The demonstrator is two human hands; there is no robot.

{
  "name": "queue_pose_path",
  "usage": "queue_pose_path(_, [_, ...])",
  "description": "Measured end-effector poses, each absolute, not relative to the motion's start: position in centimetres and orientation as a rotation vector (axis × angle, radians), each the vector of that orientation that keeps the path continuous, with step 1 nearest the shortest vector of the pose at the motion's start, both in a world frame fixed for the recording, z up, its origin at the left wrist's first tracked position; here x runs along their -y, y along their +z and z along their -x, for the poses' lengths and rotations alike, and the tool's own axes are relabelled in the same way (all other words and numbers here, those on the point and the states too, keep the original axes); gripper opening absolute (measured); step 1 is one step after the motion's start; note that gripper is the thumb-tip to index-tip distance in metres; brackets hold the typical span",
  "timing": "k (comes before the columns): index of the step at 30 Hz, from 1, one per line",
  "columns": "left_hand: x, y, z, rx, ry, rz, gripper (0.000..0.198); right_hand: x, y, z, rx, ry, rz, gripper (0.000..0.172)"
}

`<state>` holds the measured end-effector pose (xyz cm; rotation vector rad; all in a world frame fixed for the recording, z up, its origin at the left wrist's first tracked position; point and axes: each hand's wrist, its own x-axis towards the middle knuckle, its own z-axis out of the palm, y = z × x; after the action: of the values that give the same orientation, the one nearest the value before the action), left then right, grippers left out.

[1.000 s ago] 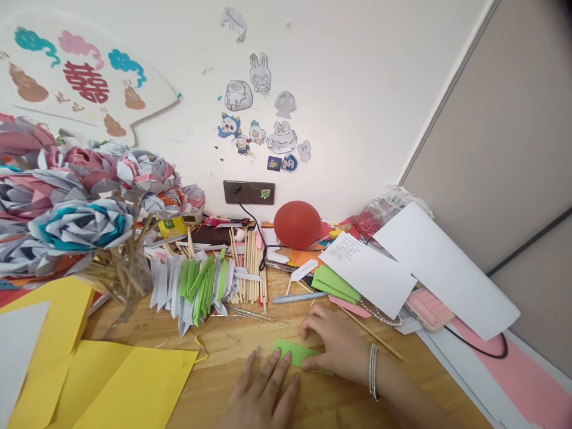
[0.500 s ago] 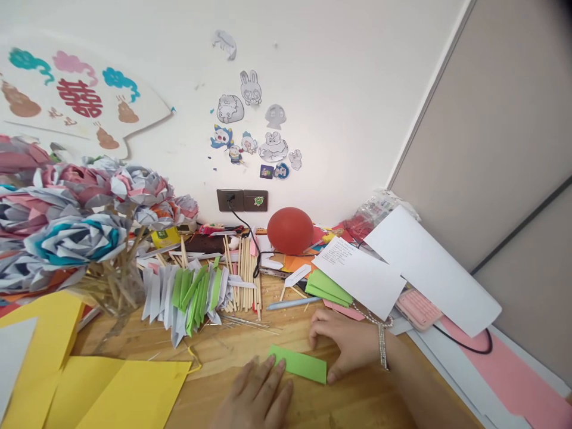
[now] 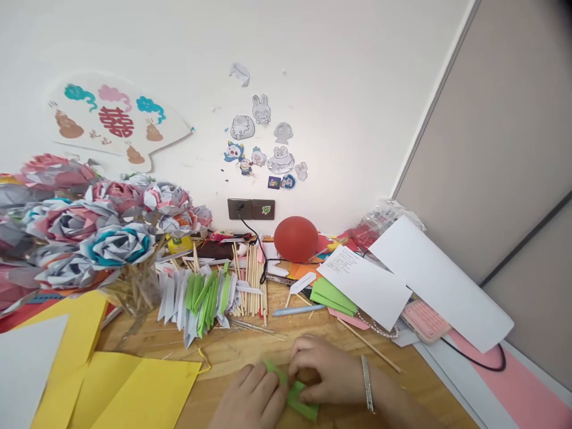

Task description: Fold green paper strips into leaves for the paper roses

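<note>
A small green paper strip (image 3: 305, 407) lies on the wooden table, partly covered by both hands and bent up near its middle. My left hand (image 3: 255, 396) has its fingers curled over the strip's left end and grips it there. From the right, my right hand (image 3: 333, 370) pinches the strip between thumb and fingers; a sparkly bracelet is on that wrist. More green paper (image 3: 333, 296) is stacked beyond my right hand. A row of folded white and green paper pieces (image 3: 203, 301) stands further back on the left.
Yellow paper (image 3: 143, 387) covers the table's front left. Paper flowers (image 3: 118, 243) stand behind it. Wooden sticks (image 3: 254, 280), a red balloon (image 3: 295, 239) and a black cable line the wall. White sheets (image 3: 440, 283) and a pink calculator-like object (image 3: 426, 320) lie right.
My right hand has moved left onto the green strip and now pinches it. My left fingers have curled, and the strip is bent. The view has shifted, and a stick on the right is uncovered.
</note>
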<state>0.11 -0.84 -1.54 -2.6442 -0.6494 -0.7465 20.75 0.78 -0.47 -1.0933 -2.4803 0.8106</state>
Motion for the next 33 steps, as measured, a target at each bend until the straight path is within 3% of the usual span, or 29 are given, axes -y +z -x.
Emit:
queue_pose_path(4, [0.5, -1.8, 0.4, 0.631, -0.777, 2.625, 0.03, -0.8, 0.5, -21.3, 2.351, 1.024, 1.069, 0.016])
queue_pose_path(7, [-0.1, -2.3, 0.7, 0.721, -0.749, 2.653, 0.028, -0.8, 1.0, -21.4, 2.307, 1.126, 0.997, 0.021])
queue_pose_path(15, [-0.7, -0.8, 0.9, 0.941, -0.633, 3.051, 0.013, -1.0, 0.3, -21.5, 2.359, 1.026, 1.038, 0.029])
queue_pose_path(19, [-1.3, 0.7, 1.4, 0.901, -0.565, 3.244, 0.039, -1.1, 0.1, -21.5, 2.349, 0.998, 1.007, 0.038])
queue_pose_path(28, [-2.4, 0.3, 2.0, 0.921, -0.617, 3.346, 0.034, -1.2, 0.1, -21.7, 2.347, 1.073, 1.023, 0.049])
queue_pose_path(33, [-2.3, 0.1, 1.9, 0.964, -0.655, 3.35, 0.028, -1.2, 0.1, -21.4, 2.315, 1.056, 1.067, 0.043])
